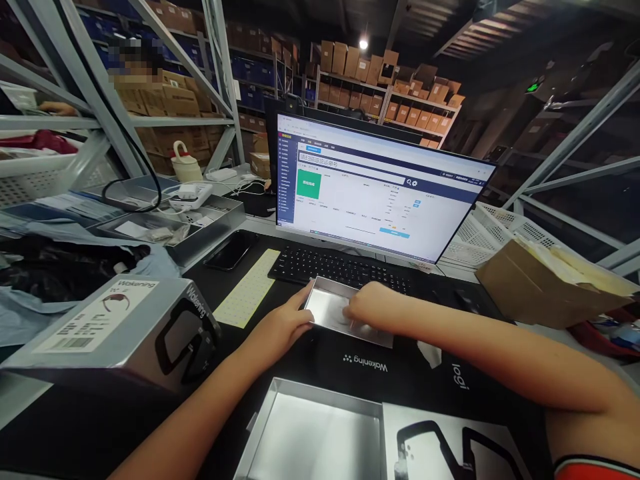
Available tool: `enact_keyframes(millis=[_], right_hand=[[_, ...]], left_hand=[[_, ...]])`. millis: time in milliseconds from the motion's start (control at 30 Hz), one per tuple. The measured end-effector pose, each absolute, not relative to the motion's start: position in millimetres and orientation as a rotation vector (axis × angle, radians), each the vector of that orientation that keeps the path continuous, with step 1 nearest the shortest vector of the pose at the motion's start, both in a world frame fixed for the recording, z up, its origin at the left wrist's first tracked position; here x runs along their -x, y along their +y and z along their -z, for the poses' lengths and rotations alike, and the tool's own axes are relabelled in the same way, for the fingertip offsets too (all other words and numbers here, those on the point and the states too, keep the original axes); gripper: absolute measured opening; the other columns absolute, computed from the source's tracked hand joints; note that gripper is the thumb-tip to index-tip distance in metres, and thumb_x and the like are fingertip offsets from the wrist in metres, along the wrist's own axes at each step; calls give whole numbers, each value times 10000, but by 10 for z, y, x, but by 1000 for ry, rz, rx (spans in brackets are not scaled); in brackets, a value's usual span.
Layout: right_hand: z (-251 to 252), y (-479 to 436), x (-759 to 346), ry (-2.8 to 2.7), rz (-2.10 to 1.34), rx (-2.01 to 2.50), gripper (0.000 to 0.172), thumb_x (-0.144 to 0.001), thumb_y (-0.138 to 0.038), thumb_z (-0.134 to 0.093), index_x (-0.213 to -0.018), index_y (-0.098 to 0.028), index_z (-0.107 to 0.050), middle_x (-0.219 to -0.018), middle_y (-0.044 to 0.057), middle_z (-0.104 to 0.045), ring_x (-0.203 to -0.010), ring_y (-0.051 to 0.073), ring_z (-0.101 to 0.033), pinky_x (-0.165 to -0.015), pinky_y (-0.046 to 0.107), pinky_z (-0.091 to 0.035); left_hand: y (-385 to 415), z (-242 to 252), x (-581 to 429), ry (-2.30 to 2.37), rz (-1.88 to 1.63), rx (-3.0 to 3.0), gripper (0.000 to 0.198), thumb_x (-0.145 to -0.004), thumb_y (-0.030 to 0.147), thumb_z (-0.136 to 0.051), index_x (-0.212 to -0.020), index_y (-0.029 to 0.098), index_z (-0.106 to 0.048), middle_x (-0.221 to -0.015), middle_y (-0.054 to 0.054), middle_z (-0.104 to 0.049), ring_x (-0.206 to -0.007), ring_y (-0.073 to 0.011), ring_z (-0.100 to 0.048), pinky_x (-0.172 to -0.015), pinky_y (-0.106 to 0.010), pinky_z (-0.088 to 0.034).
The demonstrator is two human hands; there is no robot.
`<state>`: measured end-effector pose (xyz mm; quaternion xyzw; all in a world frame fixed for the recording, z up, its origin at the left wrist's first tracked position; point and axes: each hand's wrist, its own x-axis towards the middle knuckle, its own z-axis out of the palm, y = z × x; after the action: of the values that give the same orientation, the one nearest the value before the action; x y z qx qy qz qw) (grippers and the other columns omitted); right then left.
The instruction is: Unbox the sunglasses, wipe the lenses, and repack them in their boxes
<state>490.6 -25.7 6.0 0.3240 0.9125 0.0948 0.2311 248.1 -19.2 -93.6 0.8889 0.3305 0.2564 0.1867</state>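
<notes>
A small shallow silver box lies open just in front of the keyboard. My left hand grips its left end, thumb at the near corner and fingers along the far side. Over the box's right part is my right hand, its fingers curled down inside; whatever they hold is hidden. Nearer to me, a larger open silver box shows a bare inside, and its lid with a glasses picture lies to the right. Between them, "Wakening" print appears upside down on a black surface.
A closed Wakening carton stands left, beside a yellow sticker sheet and a phone. A keyboard and lit monitor are behind. At right are a cardboard box and white baskets. Another person is far left.
</notes>
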Motion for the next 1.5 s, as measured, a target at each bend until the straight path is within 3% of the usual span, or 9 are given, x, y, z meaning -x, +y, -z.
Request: enact_keyframes(millis=[167,300,433,600,867,1000,1100,1200,1500], right_hand=[[-412,-350,-4958,2619,-202,-1054,63,-898,-209,-687,-854,-223,-730,-871,14,-733,-762,170,-679,-587,246,-399],[-251,-423,-4846,2599,-194,-891,132,-948,-186,-619,-905,-197,-744,-934,40,-715,-735,165,-656,-558,251,-415],[70,-326,-4713,2641,-249,-772,179,-976,-160,-564,-939,-146,-739,-1187,109,-661,-1025,233,-628,-715,293,-497],[281,-143,-4695,2618,-278,-656,194,-975,-118,-552,-900,-115,-730,-1013,102,-717,-1052,250,-613,-916,356,-471],[318,-242,-4830,2452,-235,-753,156,-946,-131,-590,-1076,-128,-676,-830,83,-725,-900,251,-681,-736,328,-504],[275,-266,-4795,2402,-221,-783,250,-979,-137,-531,-1216,-145,-611,-948,103,-720,-926,258,-702,-682,316,-508],[248,-259,-4754,2368,-216,-774,341,-963,-120,-543,-1299,-177,-564,-1126,123,-688,-828,236,-723,-626,310,-504],[239,-249,-4767,2350,-209,-762,300,-948,-102,-551,-1227,-194,-609,-1202,114,-662,-808,214,-724,-613,294,-498],[350,-251,-4748,2367,-201,-768,212,-965,-101,-518,-1068,-160,-694,-1042,91,-719,-943,249,-689,-667,298,-497]], left_hand=[[-222,912,-2486,912,-751,-2507,230,-948,188,-507,-800,203,-682,-1665,-59,-236,-1337,-287,-544,-1032,-386,-508],[-262,904,-2497,915,-775,-2552,224,-944,167,-508,-807,205,-681,-1662,-63,-246,-1301,-269,-578,-995,-361,-524],[-302,901,-2517,953,-769,-2599,237,-943,151,-507,-761,189,-654,-1663,-83,-233,-1211,-265,-644,-940,-360,-546],[-298,911,-2516,1002,-729,-2604,189,-917,127,-563,-767,198,-654,-1656,-65,-262,-1107,-244,-693,-907,-347,-552],[-203,960,-2488,995,-678,-2572,163,-901,127,-578,-794,202,-675,-1658,-65,-254,-1198,-283,-652,-941,-384,-546],[-198,973,-2487,990,-652,-2591,166,-914,146,-568,-808,202,-683,-1664,-69,-234,-1142,-273,-682,-887,-376,-562],[-205,975,-2480,1006,-639,-2602,164,-920,163,-566,-815,204,-686,-1660,-71,-248,-1132,-265,-686,-886,-368,-565],[-197,971,-2473,1010,-610,-2608,147,-907,159,-582,-808,203,-681,-1660,-65,-251,-1130,-261,-686,-900,-367,-566],[-202,979,-2514,1013,-556,-2561,123,-902,163,-612,-807,204,-678,-1651,-72,-273,-1173,-276,-669,-947,-386,-560]])
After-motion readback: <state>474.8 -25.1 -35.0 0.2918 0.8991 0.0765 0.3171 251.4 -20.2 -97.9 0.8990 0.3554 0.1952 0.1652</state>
